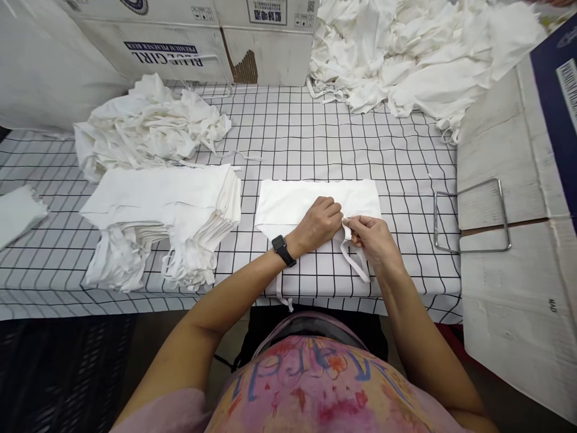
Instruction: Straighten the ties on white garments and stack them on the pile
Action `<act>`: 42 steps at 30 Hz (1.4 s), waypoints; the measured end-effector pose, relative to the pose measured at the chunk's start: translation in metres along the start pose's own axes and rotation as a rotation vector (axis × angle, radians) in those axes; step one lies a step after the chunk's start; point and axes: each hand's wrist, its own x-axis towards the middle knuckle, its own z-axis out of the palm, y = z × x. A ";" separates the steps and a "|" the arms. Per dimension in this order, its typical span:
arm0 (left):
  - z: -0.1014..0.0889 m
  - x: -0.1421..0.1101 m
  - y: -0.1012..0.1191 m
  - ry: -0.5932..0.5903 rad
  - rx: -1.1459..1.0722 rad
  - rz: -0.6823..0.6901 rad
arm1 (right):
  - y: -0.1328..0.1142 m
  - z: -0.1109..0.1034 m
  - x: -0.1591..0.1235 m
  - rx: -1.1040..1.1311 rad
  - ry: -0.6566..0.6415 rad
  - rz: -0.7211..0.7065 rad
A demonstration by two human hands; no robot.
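A folded white cloth piece lies flat on the checked tablecloth in front of me. My left hand, with a black watch on the wrist, rests knuckles-up on the cloth, fingers curled and pinching at its lower edge. My right hand is closed on the cloth's white strap, which loops down toward the table's front edge. Both hands meet at the strap's upper end.
A neat stack of folded white pieces lies to the left, with a loose heap behind it. A large white pile fills the back right. Cardboard boxes line the back. A cardboard box with a wire frame stands at right.
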 end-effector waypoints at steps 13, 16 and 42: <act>0.000 0.000 0.002 -0.051 -0.022 0.013 | 0.006 0.001 -0.003 -0.041 0.014 -0.021; 0.000 0.001 0.004 -0.062 0.001 0.016 | 0.005 -0.003 -0.002 -0.021 -0.015 0.005; -0.060 -0.041 0.014 -0.129 -0.237 -0.317 | 0.018 -0.070 -0.131 -0.963 0.224 -0.400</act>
